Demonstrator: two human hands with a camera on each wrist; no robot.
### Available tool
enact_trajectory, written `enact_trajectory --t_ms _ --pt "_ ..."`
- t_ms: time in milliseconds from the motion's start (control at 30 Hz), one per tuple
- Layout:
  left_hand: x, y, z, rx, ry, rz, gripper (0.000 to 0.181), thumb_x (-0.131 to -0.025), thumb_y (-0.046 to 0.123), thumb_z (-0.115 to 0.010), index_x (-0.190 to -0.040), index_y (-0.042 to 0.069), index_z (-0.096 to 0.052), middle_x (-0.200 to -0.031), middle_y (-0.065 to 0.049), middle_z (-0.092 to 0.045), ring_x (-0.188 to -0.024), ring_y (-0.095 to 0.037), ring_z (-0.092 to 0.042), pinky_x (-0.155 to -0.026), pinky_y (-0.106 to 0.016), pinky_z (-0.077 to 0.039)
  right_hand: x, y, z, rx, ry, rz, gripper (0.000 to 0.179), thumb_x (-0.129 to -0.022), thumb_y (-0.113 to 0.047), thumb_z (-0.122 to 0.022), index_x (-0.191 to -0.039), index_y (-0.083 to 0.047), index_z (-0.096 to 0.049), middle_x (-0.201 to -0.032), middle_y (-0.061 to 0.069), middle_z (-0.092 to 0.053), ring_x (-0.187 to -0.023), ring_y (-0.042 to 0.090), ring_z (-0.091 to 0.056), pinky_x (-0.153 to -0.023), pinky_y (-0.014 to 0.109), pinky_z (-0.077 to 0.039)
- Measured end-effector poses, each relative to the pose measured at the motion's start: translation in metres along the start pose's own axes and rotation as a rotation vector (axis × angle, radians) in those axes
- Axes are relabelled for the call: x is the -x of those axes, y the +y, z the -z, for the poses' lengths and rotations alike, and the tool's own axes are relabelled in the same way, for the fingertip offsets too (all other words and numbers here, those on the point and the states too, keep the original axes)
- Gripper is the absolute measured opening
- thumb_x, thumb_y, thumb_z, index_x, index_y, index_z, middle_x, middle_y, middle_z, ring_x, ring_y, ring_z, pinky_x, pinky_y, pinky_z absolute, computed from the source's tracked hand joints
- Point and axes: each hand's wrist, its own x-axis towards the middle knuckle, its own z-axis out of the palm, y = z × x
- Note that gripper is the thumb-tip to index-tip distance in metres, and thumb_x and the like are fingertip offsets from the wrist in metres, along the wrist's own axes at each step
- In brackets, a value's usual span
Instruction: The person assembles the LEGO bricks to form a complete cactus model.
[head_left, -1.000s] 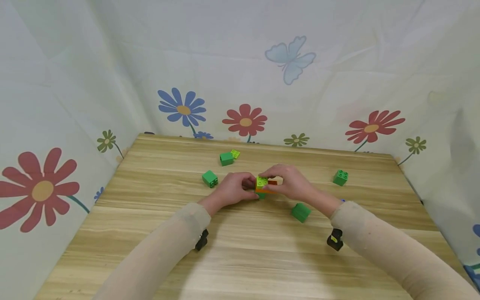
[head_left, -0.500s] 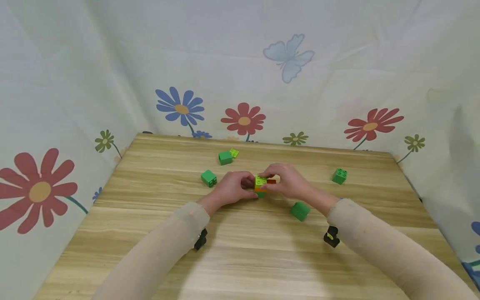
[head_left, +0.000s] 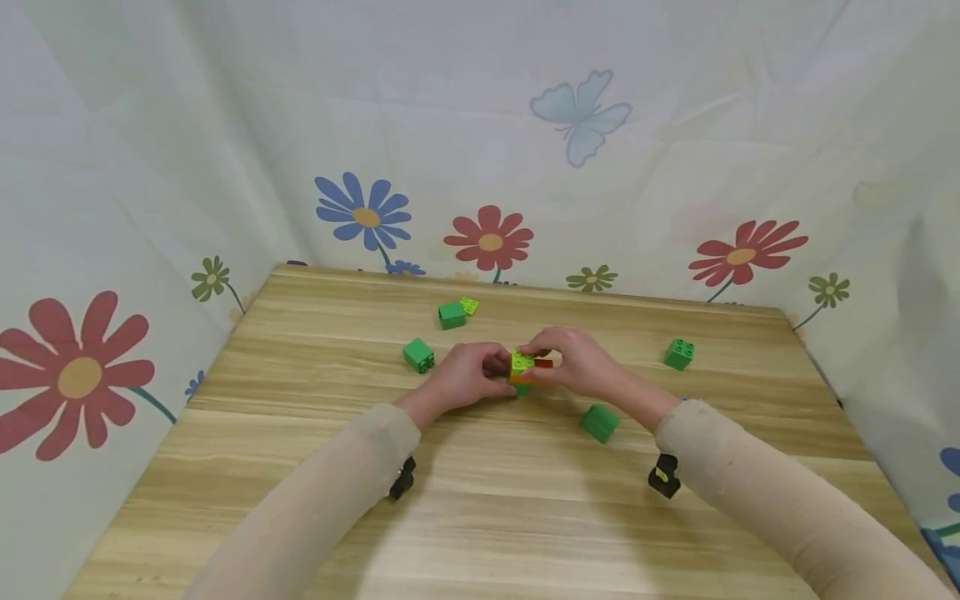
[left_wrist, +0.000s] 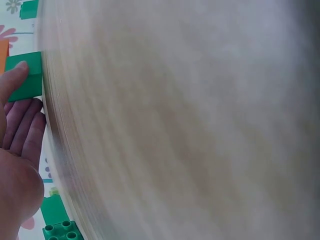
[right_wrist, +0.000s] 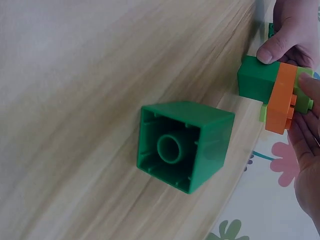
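An orange brick (right_wrist: 281,97) forms the middle layer of a small stack. A lime-green brick (head_left: 522,362) sits on top at its left end, leaving studs bare on its right part, and a green base brick (right_wrist: 257,80) lies directly beneath. The left hand (head_left: 465,375), just left of the orange brick, pinches the green base brick with its thumb on the near face. The right hand (head_left: 583,367), on the other side, pinches the lime-green brick between thumb and fingers. Whether the base brick touches the wooden table (head_left: 480,517) cannot be told.

Nearer the person than the orange brick, and to its right, a green block (right_wrist: 215,145) lies tipped, its hollow underside exposed. Well right of the orange brick, another green cube (head_left: 679,355) stands studs up. To its left lies a toppled green brick (head_left: 418,355).
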Motion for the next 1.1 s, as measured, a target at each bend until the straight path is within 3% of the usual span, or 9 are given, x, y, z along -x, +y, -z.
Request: enact_trajectory --t_ms 333,633,967,1100 --pt "0.001 0.000 0.000 -0.008 0.003 0.008 0.032 -0.087 0.022 -0.092 -0.113 0.017 -0.073 -0.113 0.003 -0.077 -0.106 -0.013 -0.073 -0.100 -0.033 -0.060 0.010 0.003 -0.002 0.018 0.031 0.006 0.051 -0.090 -0.020 -0.090 -0.133 -0.001 -0.073 -0.126 0.012 -0.077 -0.111 0.028 -0.074 -0.098 0.048 -0.061" --pt "0.001 0.003 0.000 0.020 -0.017 0.011 0.041 -0.085 0.023 -0.094 -0.119 0.017 -0.072 -0.120 0.003 -0.076 -0.112 -0.014 -0.071 -0.105 -0.034 -0.057 0.034 0.003 0.020 0.028 0.064 -0.068 0.051 -0.090 -0.022 -0.089 -0.135 -0.003 -0.073 -0.128 0.014 -0.076 -0.113 0.031 -0.073 -0.100 0.052 -0.059" --pt "0.004 0.007 -0.003 0.119 0.030 0.040 0.053 -0.085 0.027 -0.094 -0.131 0.018 -0.071 -0.127 0.004 -0.073 -0.119 -0.014 -0.068 -0.108 -0.034 -0.055 0.069 0.017 0.045 0.065 0.158 -0.111 0.047 -0.089 -0.018 -0.089 -0.132 -0.003 -0.074 -0.124 0.014 -0.077 -0.110 0.034 -0.074 -0.095 0.059 -0.060" --pt "0.005 0.011 -0.003 0.210 0.056 0.064 0.056 -0.084 0.025 -0.095 -0.134 0.017 -0.070 -0.128 0.003 -0.073 -0.121 -0.017 -0.068 -0.109 -0.035 -0.055 0.080 0.022 0.052 0.059 0.172 -0.148 0.046 -0.090 -0.018 -0.088 -0.132 -0.004 -0.075 -0.124 0.014 -0.077 -0.110 0.034 -0.074 -0.094 0.059 -0.060"
